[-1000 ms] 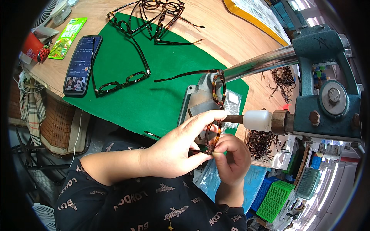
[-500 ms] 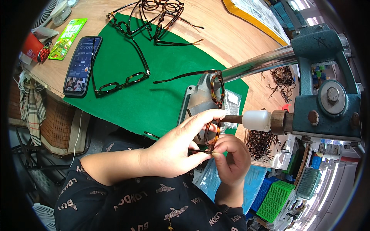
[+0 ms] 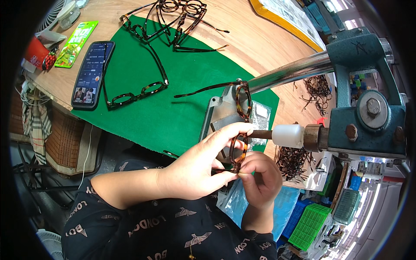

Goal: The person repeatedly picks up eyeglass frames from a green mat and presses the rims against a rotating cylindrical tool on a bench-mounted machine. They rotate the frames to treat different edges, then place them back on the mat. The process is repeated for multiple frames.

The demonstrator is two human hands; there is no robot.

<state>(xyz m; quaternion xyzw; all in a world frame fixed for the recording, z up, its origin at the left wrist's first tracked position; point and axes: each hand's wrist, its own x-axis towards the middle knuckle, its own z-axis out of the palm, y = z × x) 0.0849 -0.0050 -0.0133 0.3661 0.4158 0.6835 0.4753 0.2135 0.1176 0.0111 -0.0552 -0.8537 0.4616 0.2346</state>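
Observation:
A tortoiseshell eyeglass frame (image 3: 244, 103) is held on edge beside the press, one temple stretching left over the green mat (image 3: 143, 117). My left hand (image 3: 208, 158) is closed on its middle and lower part, thumb near the lower hinge corner. At that same corner, my right hand (image 3: 261, 177) pinches the frame between thumb and fingers. A metal rod with a white plastic collar (image 3: 288, 135) reaches from the teal press (image 3: 366, 125) to the frame by my left fingertips. Part of the lower temple is hidden behind my left hand.
More tortoiseshell glasses (image 3: 138, 94) lie on the mat, with others at its far edge. A phone (image 3: 92, 74) and a green packet (image 3: 76, 43) are at the left. Piles of loose dark temples (image 3: 296, 164) sit on the right; a green basket (image 3: 309, 226) is below.
The held frame has turned slightly, its upper rim and free temple shifting a little. Both hands stay in nearly the same place and grip. The phone's screen content has changed.

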